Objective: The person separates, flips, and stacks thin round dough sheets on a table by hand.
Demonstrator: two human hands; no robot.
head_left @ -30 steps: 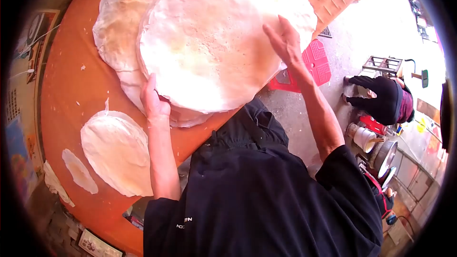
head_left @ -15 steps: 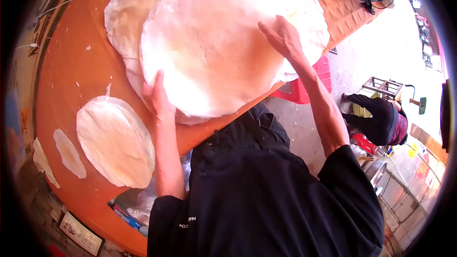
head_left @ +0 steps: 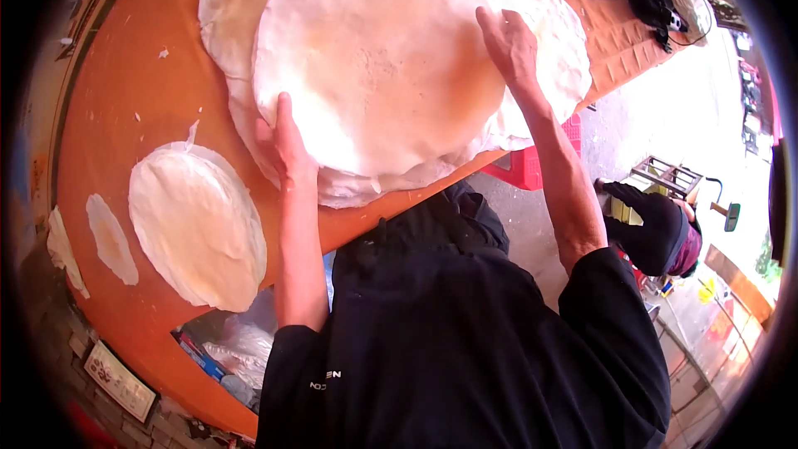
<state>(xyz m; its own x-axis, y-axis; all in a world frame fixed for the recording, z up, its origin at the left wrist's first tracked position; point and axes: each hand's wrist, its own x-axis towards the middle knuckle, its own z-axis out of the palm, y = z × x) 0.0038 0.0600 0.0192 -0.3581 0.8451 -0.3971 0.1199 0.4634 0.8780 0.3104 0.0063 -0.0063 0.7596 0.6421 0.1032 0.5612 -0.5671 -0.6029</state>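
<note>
Head view: a pale round sheet (head_left: 382, 58) is lying uppermost on a stack of similar sheets (head_left: 220, 21) on the orange table (head_left: 100, 141); the left hand (head_left: 289, 145) and right hand (head_left: 510, 46) are resting part-open at its opposite edges, any grip underneath remaining unconfirmed; positioning is apparently proceeding, the next move seemingly requiring even two-handed control

Large, pale round sheet (head_left: 374, 58) atop wider sheets (head_left: 234, 12)
</note>
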